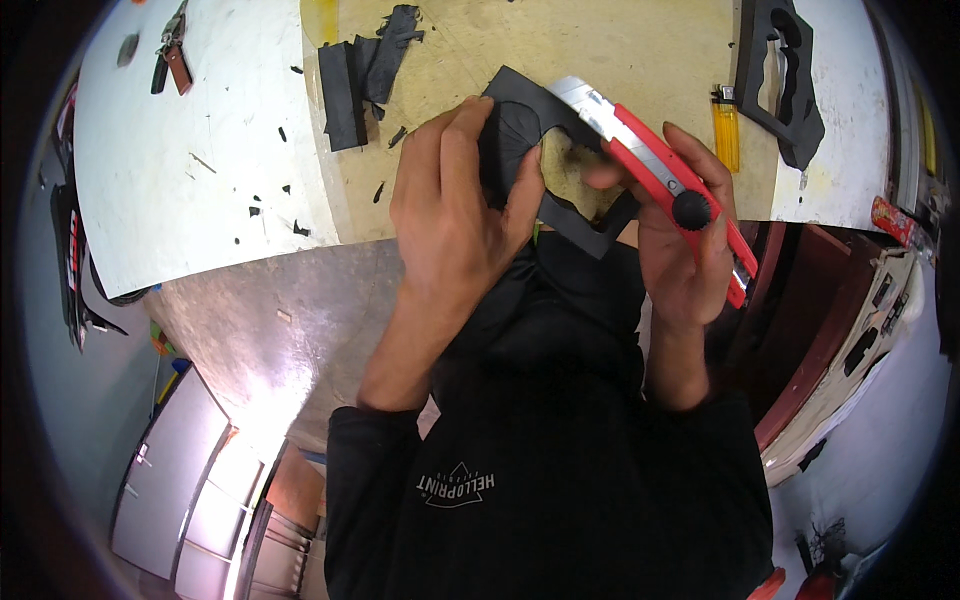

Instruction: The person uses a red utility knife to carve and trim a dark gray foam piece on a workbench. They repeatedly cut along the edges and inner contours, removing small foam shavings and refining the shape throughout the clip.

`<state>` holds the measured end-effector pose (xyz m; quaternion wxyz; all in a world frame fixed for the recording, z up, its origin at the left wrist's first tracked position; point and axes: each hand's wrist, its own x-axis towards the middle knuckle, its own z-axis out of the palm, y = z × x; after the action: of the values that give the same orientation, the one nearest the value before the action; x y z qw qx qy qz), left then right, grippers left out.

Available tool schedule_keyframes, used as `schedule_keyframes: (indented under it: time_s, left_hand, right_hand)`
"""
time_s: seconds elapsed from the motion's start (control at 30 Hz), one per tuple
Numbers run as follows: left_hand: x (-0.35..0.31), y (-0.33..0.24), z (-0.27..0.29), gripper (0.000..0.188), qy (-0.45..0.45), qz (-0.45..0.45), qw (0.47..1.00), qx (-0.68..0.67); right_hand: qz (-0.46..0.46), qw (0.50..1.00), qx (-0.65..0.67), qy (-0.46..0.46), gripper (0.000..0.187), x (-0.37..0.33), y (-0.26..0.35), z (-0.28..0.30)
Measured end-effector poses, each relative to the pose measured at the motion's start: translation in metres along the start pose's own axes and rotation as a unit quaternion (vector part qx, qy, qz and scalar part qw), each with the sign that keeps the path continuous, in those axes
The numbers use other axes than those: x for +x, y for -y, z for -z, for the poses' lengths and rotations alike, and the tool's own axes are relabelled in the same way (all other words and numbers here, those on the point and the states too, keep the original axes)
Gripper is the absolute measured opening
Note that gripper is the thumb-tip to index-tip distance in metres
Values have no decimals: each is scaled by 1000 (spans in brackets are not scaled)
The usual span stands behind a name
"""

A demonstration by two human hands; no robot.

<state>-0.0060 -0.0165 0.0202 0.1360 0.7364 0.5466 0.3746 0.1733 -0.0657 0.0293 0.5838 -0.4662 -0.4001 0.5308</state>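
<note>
My left hand [455, 190] is closed on a thick black foam piece [515, 90] with a curved cutout, its thumb and fingers pinching the left part. In my right hand [690, 230] lies a red and silver snap-off utility knife [660, 165] with a black round knob, its silver end pointing up and left beside the foam. The right fingertips are at the foam's right side, partly hidden by the knife and blurred. Both hands are over the near edge of the table. Whether the blade is extended, I cannot tell.
Black foam offcuts [388, 55] and a foam block [342, 95] lie on the cutting board [460, 40]. A cut foam frame [800, 90] and a yellow plastic case [727, 135] lie at right. A small metal object with a brown grip [175, 55] and foam scraps lie at left.
</note>
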Motion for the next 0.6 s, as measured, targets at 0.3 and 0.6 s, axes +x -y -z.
schedule_keyframes:
  time_s: [0.3, 0.6]
  left_hand:
    - [-8, 5, -6, 37, -11, 25, 999, -32]
    - [-1, 22, 10, 39, 117, -129, 983, 56]
  right_hand:
    - [42, 975, 214, 34, 74, 3, -18, 16]
    - [24, 996, 85, 0, 75, 4, -10, 14]
